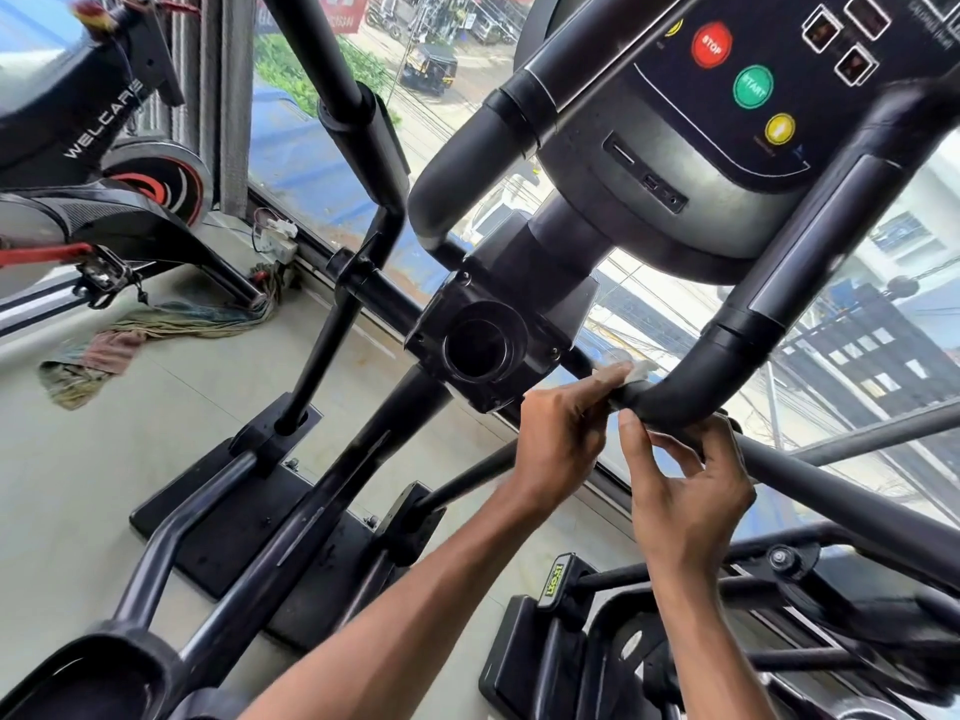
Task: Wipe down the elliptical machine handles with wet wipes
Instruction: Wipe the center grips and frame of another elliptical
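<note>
While the left hand [561, 439] pinches a white wet wipe [636, 370] onto the inner end of the elliptical's curved handle [685, 397], the right hand [680, 501] cups the bend from below, thumb and fingers curled round it. Console [779, 96] sits above, spin bike [104, 174] far left.

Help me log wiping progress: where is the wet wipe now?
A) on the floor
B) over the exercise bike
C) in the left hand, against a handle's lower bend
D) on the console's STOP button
C: the left hand holds the wet wipe against the black handle where it curves.
</note>
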`<action>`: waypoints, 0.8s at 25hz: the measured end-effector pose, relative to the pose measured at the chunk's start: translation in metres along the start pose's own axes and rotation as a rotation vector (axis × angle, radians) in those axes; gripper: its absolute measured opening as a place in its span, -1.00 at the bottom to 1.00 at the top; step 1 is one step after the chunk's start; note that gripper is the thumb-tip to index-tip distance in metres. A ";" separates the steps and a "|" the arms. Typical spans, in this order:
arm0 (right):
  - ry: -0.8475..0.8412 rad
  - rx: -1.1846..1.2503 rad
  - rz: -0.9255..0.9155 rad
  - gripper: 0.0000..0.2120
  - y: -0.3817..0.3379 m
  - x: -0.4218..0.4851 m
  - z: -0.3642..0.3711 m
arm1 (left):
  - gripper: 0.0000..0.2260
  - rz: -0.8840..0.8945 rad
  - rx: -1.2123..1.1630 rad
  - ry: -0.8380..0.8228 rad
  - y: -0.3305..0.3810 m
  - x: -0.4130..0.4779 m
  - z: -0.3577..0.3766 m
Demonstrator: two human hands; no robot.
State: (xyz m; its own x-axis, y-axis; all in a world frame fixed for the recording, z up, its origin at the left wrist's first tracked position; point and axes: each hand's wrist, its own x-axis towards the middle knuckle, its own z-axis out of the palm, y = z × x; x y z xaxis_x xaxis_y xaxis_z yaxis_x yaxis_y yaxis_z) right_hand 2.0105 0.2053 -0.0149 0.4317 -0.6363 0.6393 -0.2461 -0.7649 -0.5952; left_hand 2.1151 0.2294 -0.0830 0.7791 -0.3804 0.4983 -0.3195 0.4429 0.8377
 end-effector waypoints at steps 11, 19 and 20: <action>-0.132 -0.097 -0.065 -0.50 -0.006 0.003 -0.018 | -0.63 -0.144 -0.095 0.096 0.023 -0.029 0.001; -0.211 -0.052 -0.052 -0.59 -0.016 0.012 -0.028 | -0.67 -0.017 -0.075 0.157 0.045 -0.032 -0.009; -0.217 -0.051 -0.040 -0.61 -0.017 0.012 -0.028 | -0.66 -0.036 -0.037 0.133 0.040 -0.028 -0.010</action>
State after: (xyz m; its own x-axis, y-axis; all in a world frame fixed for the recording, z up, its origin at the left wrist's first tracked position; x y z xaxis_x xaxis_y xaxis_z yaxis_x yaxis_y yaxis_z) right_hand 1.9952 0.2077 0.0163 0.6169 -0.5737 0.5388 -0.2663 -0.7964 -0.5430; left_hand 2.0864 0.2661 -0.0657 0.8552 -0.2865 0.4320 -0.2722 0.4611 0.8446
